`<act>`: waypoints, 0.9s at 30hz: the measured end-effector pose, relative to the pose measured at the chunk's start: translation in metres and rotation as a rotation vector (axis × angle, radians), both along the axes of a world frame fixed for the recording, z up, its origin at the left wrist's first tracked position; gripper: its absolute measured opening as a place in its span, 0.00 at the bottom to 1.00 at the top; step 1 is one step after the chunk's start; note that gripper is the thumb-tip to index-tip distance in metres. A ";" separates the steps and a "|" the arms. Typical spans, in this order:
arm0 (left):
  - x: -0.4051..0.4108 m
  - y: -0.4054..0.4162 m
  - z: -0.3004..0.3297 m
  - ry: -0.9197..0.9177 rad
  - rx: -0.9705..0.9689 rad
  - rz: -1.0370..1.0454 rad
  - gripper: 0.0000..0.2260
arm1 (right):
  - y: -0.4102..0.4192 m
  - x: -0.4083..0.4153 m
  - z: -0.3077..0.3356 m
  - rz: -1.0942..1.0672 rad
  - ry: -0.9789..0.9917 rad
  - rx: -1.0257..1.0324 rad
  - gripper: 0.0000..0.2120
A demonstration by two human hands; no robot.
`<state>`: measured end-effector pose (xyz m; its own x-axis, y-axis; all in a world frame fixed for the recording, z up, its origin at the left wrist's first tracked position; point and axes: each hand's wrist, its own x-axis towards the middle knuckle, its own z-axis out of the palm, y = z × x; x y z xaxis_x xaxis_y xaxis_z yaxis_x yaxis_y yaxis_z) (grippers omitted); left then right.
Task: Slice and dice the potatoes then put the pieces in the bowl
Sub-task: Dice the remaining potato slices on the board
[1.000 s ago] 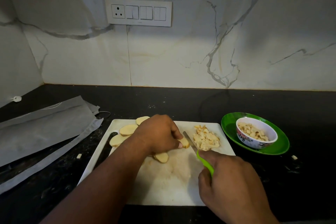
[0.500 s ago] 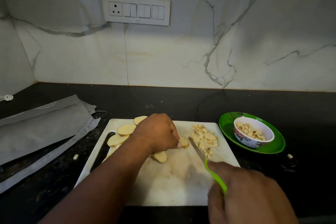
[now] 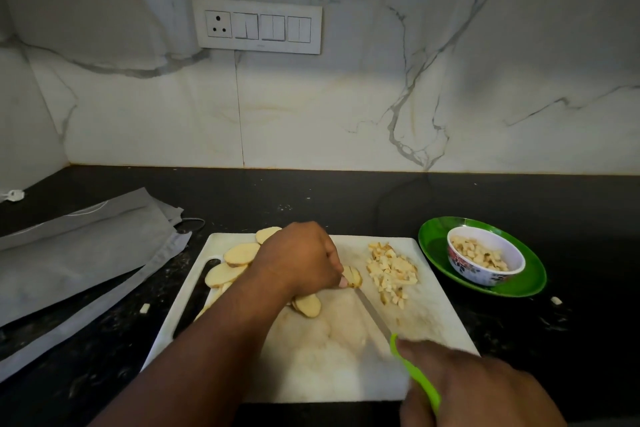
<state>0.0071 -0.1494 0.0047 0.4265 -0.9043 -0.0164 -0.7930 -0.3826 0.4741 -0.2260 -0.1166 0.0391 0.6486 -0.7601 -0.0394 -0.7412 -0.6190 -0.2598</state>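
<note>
On the white cutting board [image 3: 346, 367] my left hand [image 3: 301, 258] holds down a potato slice [image 3: 353, 277] cut into strips. My right hand [image 3: 471, 388] grips the green-handled knife [image 3: 414, 369]; its blade [image 3: 372, 314] lies on the board and its tip reaches the held slice. Several whole potato slices [image 3: 239, 253] lie at the board's left, one more [image 3: 308, 304] under my left wrist. A heap of diced potato [image 3: 391, 270] sits at the board's right. The floral bowl [image 3: 485, 258] holds more diced pieces.
The bowl stands on a green plate [image 3: 433, 246] right of the board. Grey folded cloth [image 3: 79, 253] covers the black counter at the left. Stray potato bits [image 3: 556, 300] [image 3: 144, 308] lie on the counter. A marble wall with a switch panel [image 3: 258, 26] stands behind.
My right hand has drawn the knife back toward me, away from the dice heap, with its tip now at the held slice. My left hand has stayed on the slice.
</note>
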 end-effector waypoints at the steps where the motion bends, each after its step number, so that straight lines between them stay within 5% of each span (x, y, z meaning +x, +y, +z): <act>1: 0.000 0.001 0.001 0.001 -0.001 0.003 0.06 | -0.001 0.003 0.001 -0.012 -0.041 -0.083 0.23; 6: -0.001 0.004 0.002 0.006 -0.006 0.011 0.06 | -0.009 0.029 -0.016 0.002 -0.120 -0.239 0.25; 16: 0.002 0.004 0.001 0.004 0.003 -0.012 0.05 | 0.005 -0.002 -0.004 0.002 -0.079 -0.015 0.24; 21: 0.003 0.010 0.004 -0.002 -0.006 -0.026 0.05 | -0.007 0.016 -0.012 -0.020 -0.132 -0.215 0.26; 27: 0.001 0.009 0.006 0.024 -0.032 -0.013 0.06 | -0.014 0.031 -0.031 0.016 -0.122 -0.201 0.24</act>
<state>0.0085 -0.1404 0.0104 0.4149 -0.9099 0.0025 -0.7858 -0.3570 0.5050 -0.1947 -0.1308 0.0084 0.6515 -0.7342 0.1908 -0.7014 -0.6788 -0.2172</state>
